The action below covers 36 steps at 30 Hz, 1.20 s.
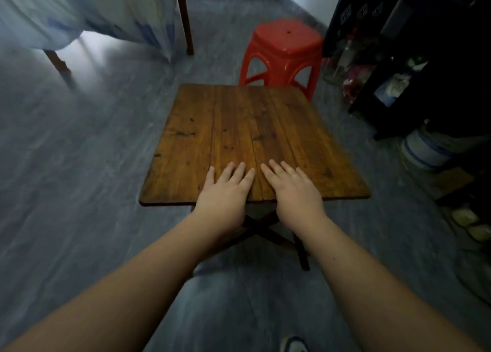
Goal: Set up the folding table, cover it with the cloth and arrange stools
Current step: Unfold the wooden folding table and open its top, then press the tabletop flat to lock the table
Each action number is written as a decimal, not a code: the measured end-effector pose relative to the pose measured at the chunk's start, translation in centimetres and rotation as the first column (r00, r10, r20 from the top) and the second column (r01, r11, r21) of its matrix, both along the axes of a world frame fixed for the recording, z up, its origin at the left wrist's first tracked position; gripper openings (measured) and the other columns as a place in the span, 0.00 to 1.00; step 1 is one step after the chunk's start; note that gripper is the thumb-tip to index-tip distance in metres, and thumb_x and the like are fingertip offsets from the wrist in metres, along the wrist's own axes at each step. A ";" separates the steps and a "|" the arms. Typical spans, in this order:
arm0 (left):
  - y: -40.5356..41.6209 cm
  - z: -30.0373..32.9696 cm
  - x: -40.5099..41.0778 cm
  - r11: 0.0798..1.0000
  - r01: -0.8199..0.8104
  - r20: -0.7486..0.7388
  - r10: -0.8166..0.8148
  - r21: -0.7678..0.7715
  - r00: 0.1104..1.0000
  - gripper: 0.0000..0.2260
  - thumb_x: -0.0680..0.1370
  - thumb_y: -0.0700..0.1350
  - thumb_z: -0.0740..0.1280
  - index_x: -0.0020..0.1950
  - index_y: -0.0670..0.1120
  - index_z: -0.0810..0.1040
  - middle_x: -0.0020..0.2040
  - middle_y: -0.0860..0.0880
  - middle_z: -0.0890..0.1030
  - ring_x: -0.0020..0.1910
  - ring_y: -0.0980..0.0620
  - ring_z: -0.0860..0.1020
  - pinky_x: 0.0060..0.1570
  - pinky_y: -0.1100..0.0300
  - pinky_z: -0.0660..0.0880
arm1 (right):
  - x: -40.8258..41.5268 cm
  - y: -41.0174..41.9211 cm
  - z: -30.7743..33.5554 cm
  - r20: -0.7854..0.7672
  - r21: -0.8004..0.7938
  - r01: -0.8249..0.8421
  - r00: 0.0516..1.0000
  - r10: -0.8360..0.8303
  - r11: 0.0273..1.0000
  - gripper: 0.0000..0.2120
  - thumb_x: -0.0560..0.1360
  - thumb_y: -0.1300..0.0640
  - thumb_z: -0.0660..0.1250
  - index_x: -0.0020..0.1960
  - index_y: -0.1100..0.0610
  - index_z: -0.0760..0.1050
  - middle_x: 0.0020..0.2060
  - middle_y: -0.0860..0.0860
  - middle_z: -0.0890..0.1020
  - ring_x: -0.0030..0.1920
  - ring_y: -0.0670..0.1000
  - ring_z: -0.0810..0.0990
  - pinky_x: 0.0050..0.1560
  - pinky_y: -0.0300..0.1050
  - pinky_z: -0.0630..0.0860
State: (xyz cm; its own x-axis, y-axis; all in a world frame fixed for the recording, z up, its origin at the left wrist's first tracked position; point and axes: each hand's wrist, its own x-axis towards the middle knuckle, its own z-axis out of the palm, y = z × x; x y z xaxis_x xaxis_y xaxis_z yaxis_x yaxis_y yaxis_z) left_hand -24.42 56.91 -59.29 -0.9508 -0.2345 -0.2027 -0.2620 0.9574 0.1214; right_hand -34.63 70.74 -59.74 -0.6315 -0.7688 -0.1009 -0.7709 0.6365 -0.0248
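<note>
Table (247, 128) of worn brown planks (dark knots, a crack down the middle) stands unfolded on crossed legs, bare, mid-floor. Left hand (225, 189) and right hand (292, 189) lie flat at its 6 o'clock edge, fingers straight, slightly spread. Grey floor (79, 165) opens toward 9 o'clock; a red stool (287, 46) touches the 12 o'clock edge. Planks run 6 to 12.
</note>
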 end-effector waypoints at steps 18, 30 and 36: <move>6.5 -8.9 9.4 0.997 -0.030 0.008 0.029 0.074 1.000 0.42 0.76 0.39 0.67 0.80 0.55 0.43 0.81 0.49 0.45 0.79 0.45 0.41 0.75 0.41 0.38 | 8.8 7.0 -8.6 0.155 -0.020 0.047 0.987 -0.043 0.999 0.45 0.70 0.68 0.65 0.81 0.47 0.51 0.80 0.49 0.55 0.79 0.55 0.52 0.78 0.56 0.49; 4.7 -5.1 9.6 0.930 -0.120 0.149 0.072 0.347 0.986 0.41 0.75 0.43 0.65 0.80 0.56 0.43 0.80 0.49 0.42 0.78 0.46 0.37 0.76 0.47 0.39 | 8.0 7.2 -4.0 0.457 0.102 0.079 0.882 -0.117 0.992 0.47 0.71 0.62 0.65 0.81 0.47 0.42 0.81 0.48 0.43 0.79 0.52 0.40 0.78 0.55 0.41; 2.9 -2.5 10.4 0.828 -0.427 0.123 0.412 0.363 0.903 0.33 0.79 0.48 0.63 0.80 0.52 0.51 0.80 0.46 0.52 0.79 0.45 0.46 0.76 0.44 0.51 | 5.2 11.6 -1.6 0.462 0.084 0.267 0.843 -0.275 0.960 0.38 0.78 0.54 0.66 0.81 0.48 0.49 0.81 0.48 0.50 0.80 0.53 0.46 0.78 0.58 0.51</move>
